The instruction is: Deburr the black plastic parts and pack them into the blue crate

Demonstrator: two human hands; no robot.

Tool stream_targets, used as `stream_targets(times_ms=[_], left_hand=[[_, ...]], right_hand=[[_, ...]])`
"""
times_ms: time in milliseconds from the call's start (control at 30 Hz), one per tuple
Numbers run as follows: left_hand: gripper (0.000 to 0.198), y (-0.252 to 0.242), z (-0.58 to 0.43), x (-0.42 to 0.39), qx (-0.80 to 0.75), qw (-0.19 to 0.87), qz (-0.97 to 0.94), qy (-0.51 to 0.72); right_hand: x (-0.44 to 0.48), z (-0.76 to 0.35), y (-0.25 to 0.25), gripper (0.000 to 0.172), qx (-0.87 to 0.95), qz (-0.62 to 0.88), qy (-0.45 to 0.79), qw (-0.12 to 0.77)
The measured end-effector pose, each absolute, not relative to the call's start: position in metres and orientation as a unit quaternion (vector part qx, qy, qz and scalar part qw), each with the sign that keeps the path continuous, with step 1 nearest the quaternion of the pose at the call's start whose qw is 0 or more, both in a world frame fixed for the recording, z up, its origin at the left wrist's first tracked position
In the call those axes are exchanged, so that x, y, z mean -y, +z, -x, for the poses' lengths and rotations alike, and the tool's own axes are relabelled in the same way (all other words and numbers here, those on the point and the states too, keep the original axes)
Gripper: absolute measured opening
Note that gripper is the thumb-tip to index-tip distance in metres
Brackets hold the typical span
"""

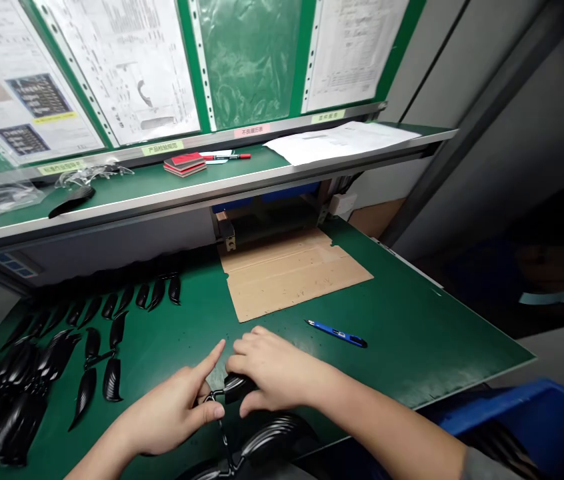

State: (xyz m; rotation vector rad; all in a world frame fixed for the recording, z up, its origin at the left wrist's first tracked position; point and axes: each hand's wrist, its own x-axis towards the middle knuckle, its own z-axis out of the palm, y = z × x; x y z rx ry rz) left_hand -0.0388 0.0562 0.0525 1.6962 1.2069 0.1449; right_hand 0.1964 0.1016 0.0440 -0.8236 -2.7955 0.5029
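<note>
A glossy black moulded sprue point(225, 433) hangs near the bench's front edge, with curved, ribbed plastic parts on its thin branches. My left hand point(175, 407) pinches a branch between thumb and curled fingers, while its index finger points outward. Around a black ribbed part point(235, 387) at the top of this sprue, the fingers and thumb of my right hand point(277, 370) are closed; they hide some of it. Below my hands a larger ribbed part point(279, 430) shows, and the sprue's lower end runs out of view. A blue craft knife point(337, 333) lies beyond my right hand.
To the left on the green bench point(412, 333) are another black sprue point(101, 360), a pile of sprues point(17, 393) and a row of loose parts point(109, 305). Cardboard point(297, 277) lies centrally. A shelf point(242, 177) spans the back; a blue bin point(522, 413) stands at right.
</note>
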Motion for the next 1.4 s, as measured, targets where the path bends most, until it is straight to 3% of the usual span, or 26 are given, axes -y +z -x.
stream_targets(times_ms=[100, 300, 433, 500, 667, 867, 933, 1000, 1100, 1233, 1400], left_hand=[[0.075, 0.046, 0.023, -0.057, -0.476, 0.509, -0.712, 0.087], [0.048, 0.007, 0.013, -0.053, -0.444, 0.655, -0.592, 0.157], [0.029, 0.007, 0.015, -0.054, -0.497, 0.545, -0.673, 0.060], [0.030, 0.016, 0.011, -0.056, -0.459, 0.485, -0.744, 0.018], [0.026, 0.033, -0.008, -0.063, -0.354, 0.506, -0.787, -0.009], [0.033, 0.031, -0.011, -0.064, -0.306, 0.494, -0.814, -0.012], [0.040, 0.031, -0.004, -0.066, -0.316, 0.468, -0.825, -0.008], [0.042, 0.029, 0.007, -0.068, -0.362, 0.460, -0.811, 0.002], [0.039, 0.015, 0.027, -0.065, -0.506, 0.471, -0.714, 0.111], [0.040, -0.021, 0.036, -0.048, -0.625, 0.510, -0.492, 0.327], [0.043, -0.046, 0.018, -0.026, -0.628, 0.547, -0.367, 0.414]], right_hand=[[-0.097, -0.185, 0.032, 0.021, 0.935, 0.289, 0.203, 0.016], [-0.079, -0.191, -0.008, 0.012, 0.890, 0.321, 0.299, 0.121], [-0.078, -0.194, -0.012, 0.014, 0.936, 0.317, 0.149, 0.032], [-0.084, -0.198, -0.006, 0.018, 0.952, 0.281, 0.120, -0.013], [-0.091, -0.214, 0.019, 0.018, 0.938, 0.244, 0.233, -0.082], [-0.070, -0.215, 0.026, 0.020, 0.936, 0.233, 0.234, -0.118], [-0.073, -0.221, 0.024, 0.022, 0.912, 0.288, 0.279, -0.087], [-0.083, -0.233, 0.022, 0.021, 0.858, 0.416, 0.302, 0.005], [-0.098, -0.248, 0.018, 0.015, 0.767, 0.571, 0.264, 0.129], [-0.090, -0.231, -0.001, 0.025, 0.721, 0.613, 0.268, 0.179], [-0.065, -0.179, -0.035, 0.039, 0.742, 0.562, 0.322, 0.174]])
